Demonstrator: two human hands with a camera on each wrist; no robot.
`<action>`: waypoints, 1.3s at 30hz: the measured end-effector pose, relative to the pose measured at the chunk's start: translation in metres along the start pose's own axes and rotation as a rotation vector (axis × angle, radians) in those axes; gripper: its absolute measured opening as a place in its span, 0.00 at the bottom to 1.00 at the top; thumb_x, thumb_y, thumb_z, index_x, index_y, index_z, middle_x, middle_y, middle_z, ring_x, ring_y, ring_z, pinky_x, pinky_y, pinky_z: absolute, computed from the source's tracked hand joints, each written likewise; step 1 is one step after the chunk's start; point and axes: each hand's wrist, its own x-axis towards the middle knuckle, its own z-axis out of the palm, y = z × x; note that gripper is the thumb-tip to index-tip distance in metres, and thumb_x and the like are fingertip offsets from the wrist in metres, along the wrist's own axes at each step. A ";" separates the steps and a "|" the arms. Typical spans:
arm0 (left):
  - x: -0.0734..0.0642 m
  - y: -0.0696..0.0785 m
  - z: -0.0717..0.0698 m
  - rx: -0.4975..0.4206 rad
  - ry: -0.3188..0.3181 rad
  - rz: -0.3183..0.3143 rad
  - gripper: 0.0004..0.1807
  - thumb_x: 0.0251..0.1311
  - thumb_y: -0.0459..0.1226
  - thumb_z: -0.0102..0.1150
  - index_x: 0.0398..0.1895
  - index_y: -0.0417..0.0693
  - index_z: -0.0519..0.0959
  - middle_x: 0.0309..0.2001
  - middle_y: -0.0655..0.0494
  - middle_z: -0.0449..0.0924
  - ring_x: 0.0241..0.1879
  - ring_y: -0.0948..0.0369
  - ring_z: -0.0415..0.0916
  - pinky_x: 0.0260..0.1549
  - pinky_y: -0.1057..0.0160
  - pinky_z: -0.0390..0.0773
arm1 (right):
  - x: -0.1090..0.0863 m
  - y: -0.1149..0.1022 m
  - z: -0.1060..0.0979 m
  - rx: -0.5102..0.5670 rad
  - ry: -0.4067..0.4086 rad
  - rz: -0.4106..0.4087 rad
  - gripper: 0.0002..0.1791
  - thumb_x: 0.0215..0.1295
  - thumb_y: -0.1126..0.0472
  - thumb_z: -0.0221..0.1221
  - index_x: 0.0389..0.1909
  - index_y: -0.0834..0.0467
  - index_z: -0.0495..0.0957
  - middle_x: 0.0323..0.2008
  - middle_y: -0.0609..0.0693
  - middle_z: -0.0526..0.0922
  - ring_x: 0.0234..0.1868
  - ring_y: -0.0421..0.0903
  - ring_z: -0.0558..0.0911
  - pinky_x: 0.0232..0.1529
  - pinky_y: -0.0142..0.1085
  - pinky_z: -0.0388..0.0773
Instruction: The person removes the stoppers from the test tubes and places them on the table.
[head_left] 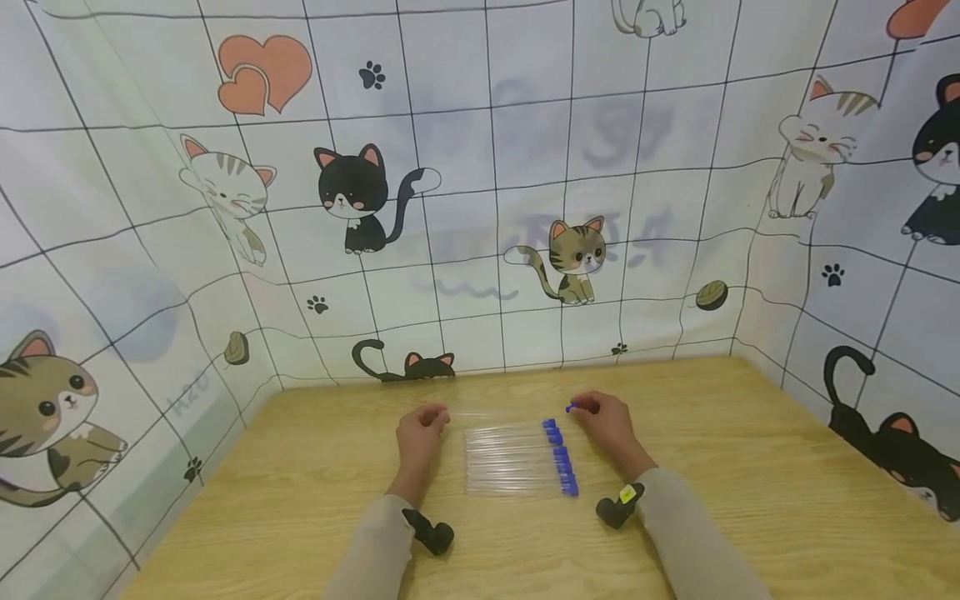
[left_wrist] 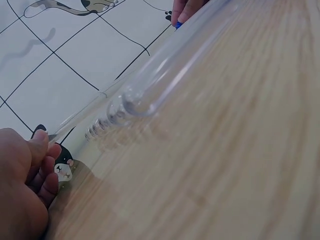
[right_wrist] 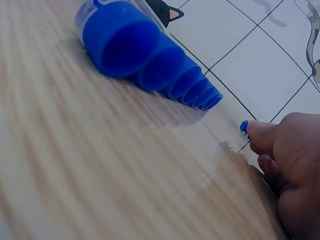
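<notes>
A row of clear test tubes lies side by side on the table, their blue caps all toward the right. Past the far side of the row, my left hand pinches the left end of one more clear tube between thumb and fingers. My right hand pinches a small blue cap, most of it hidden by the fingertips. That cap is roughly in line with the tube in my left hand. In the right wrist view, the row's caps show hollow open ends.
The wooden table reaches back to a cloth backdrop printed with cats and grid lines, which also rises at both sides. Black wrist cameras are strapped over both sleeves, close to the near side of the row.
</notes>
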 end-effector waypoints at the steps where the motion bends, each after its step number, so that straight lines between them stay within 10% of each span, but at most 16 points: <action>1: 0.000 -0.001 0.000 0.010 0.000 0.005 0.06 0.59 0.33 0.64 0.36 0.39 0.84 0.29 0.54 0.82 0.30 0.60 0.76 0.30 0.66 0.75 | 0.000 0.000 0.001 -0.005 -0.011 0.003 0.13 0.65 0.61 0.59 0.48 0.60 0.80 0.43 0.54 0.81 0.44 0.51 0.76 0.46 0.44 0.73; 14: 0.002 -0.007 0.005 0.211 -0.125 0.129 0.04 0.58 0.26 0.60 0.36 0.38 0.81 0.33 0.51 0.80 0.34 0.57 0.73 0.36 0.58 0.73 | 0.002 0.005 0.000 -0.075 -0.059 -0.049 0.10 0.65 0.63 0.59 0.45 0.61 0.80 0.39 0.52 0.81 0.40 0.48 0.77 0.41 0.43 0.74; 39: -0.001 0.000 0.008 0.316 -0.131 0.115 0.07 0.58 0.27 0.61 0.40 0.36 0.82 0.34 0.49 0.74 0.36 0.54 0.71 0.37 0.55 0.73 | 0.000 -0.002 -0.003 -0.105 -0.075 -0.044 0.14 0.65 0.62 0.59 0.49 0.62 0.78 0.43 0.55 0.80 0.42 0.51 0.77 0.43 0.46 0.73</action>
